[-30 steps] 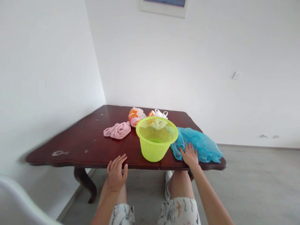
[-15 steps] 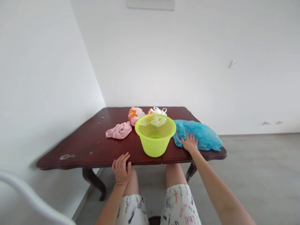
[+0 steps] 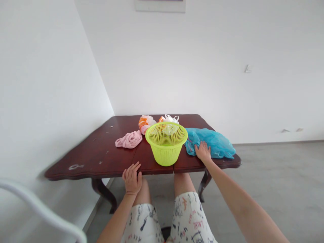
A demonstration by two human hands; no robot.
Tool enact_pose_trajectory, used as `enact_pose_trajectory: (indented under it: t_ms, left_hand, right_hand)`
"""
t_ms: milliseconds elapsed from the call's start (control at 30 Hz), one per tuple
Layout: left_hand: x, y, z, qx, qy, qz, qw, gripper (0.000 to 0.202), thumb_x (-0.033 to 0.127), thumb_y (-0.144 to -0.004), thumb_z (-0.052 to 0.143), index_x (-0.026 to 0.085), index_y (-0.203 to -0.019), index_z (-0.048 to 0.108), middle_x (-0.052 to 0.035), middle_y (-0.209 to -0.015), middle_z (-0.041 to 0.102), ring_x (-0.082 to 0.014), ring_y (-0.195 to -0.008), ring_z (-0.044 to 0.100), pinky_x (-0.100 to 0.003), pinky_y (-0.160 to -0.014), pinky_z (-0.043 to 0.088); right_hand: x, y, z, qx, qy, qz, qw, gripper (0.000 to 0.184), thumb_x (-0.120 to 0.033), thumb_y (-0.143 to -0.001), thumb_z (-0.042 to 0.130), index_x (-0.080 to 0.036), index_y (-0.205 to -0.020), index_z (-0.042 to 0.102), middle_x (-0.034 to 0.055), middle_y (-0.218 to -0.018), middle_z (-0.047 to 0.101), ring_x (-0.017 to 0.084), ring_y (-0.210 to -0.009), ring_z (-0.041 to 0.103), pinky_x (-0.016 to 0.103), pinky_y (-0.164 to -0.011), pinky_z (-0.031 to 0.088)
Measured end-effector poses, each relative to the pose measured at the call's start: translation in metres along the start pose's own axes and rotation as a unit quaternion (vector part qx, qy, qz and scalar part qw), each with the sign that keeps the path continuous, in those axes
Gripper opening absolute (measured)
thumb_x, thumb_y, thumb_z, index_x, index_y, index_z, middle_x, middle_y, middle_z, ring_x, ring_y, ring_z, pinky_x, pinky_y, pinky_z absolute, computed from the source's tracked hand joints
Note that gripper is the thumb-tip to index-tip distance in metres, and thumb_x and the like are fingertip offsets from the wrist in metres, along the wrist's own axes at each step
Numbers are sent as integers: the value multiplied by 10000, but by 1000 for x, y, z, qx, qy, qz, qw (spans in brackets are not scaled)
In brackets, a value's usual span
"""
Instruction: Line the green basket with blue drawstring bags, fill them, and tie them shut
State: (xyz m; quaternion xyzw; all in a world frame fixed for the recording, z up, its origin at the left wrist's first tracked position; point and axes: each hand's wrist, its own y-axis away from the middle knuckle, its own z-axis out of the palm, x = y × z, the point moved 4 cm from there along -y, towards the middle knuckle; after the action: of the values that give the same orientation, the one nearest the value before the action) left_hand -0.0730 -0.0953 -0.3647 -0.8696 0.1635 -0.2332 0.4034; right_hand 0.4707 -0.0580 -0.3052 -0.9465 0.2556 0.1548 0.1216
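Observation:
My left hand (image 3: 132,178) lies on the front edge of the table, its fingers stretched out and nothing in them. My right hand (image 3: 203,151) rests with fingers apart on the near side of a crumpled blue plastic bag (image 3: 217,143); what the bag contains, if anything, cannot be made out. Between the two hands a yellow-green perforated plastic basket (image 3: 166,155) stands upright near the table edge. No contents show inside it. To its left, a bunched pink cloth (image 3: 129,139) lies on the wood.
Behind the basket sit an orange-and-white plastic bag (image 3: 146,123) and a white plastic bag (image 3: 170,125) with handles, partly hidden by the rim. The dark red wooden table (image 3: 101,148) stands by white walls. A curved pale bar (image 3: 43,209) crosses the lower left.
The camera view has shifted slightly. My hands stay at the table edge and on the blue bag, and the basket, cloth and bags keep their places.

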Motion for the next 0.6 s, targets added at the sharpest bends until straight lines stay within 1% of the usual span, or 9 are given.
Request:
enact_pose_trajectory:
  t_ms: [133,200,233,300,367,400,467,533,600]
  left_hand:
    - [-1,0,0,-17,-3,1,1000,463,377,-1201,477,209,-1507,780,-170,-1558,821,-365,-1495,701,-564,-1375,300]
    - [-2,1,1,-25,-3,-3,1000,471,379,-1203,468,210,-1510,782,-169,-1566,816,-363,-1509,691,-558,-1383,292]
    - [-3,1,2,-25,-1,-4,1000,472,379,-1203,470,209,-1513,782,-168,-1573,813,-362,-1518,686,-556,-1387,287]
    - [-5,3,4,-24,0,-3,1000,467,370,-1202,481,209,-1521,780,-164,-1583,808,-360,-1526,680,-554,-1394,279]
    - [-6,3,6,-18,0,4,1000,460,359,-1199,492,212,-1529,778,-155,-1578,811,-358,-1518,684,-554,-1398,275]
    - [-6,4,7,-11,1,9,1000,455,355,-1198,496,214,-1526,778,-152,-1572,815,-359,-1508,689,-557,-1397,275]
    - [-6,4,8,4,3,19,1000,444,351,-1197,500,215,-1518,776,-149,-1563,818,-364,-1494,696,-563,-1392,279]
    - [-6,5,8,14,6,24,1000,437,348,-1197,505,217,-1519,769,-150,-1562,817,-369,-1489,697,-570,-1386,283]
    - [-6,5,8,13,7,27,1000,438,343,-1199,507,220,-1537,757,-151,-1566,816,-373,-1494,693,-576,-1381,283]
  right_hand:
    - [-3,6,-3,30,-20,-13,999,854,-489,-1217,260,64,-1859,365,336,-1952,343,428,-1866,299,622,-1515,195]
    - [-5,9,-6,51,-30,-35,998,815,-449,-1221,217,33,-1854,393,310,-1949,374,393,-1862,324,592,-1516,214]
    - [-5,10,-8,63,-34,-50,996,794,-430,-1221,200,6,-1849,415,289,-1938,412,366,-1852,354,573,-1517,223]
    - [-6,7,-18,87,-42,-81,992,759,-406,-1219,192,-46,-1818,488,252,-1889,519,329,-1809,443,546,-1515,250]
    - [-7,-2,-35,113,-47,-108,987,735,-399,-1217,204,-66,-1766,562,247,-1818,613,338,-1752,528,557,-1504,292]
    - [-8,-10,-45,127,-49,-120,983,729,-396,-1216,208,-68,-1752,579,253,-1795,636,350,-1737,548,573,-1497,310]
    - [-13,-28,-67,154,-52,-139,977,736,-393,-1219,192,-81,-1786,541,258,-1818,607,361,-1755,524,594,-1488,331]
    - [-21,-46,-86,174,-53,-158,971,752,-402,-1223,165,-113,-1864,432,238,-1912,489,348,-1813,435,587,-1490,331]
    - [-32,-59,-94,168,-47,-186,967,758,-433,-1231,173,-144,-1909,352,209,-1978,381,334,-1849,358,567,-1498,315]
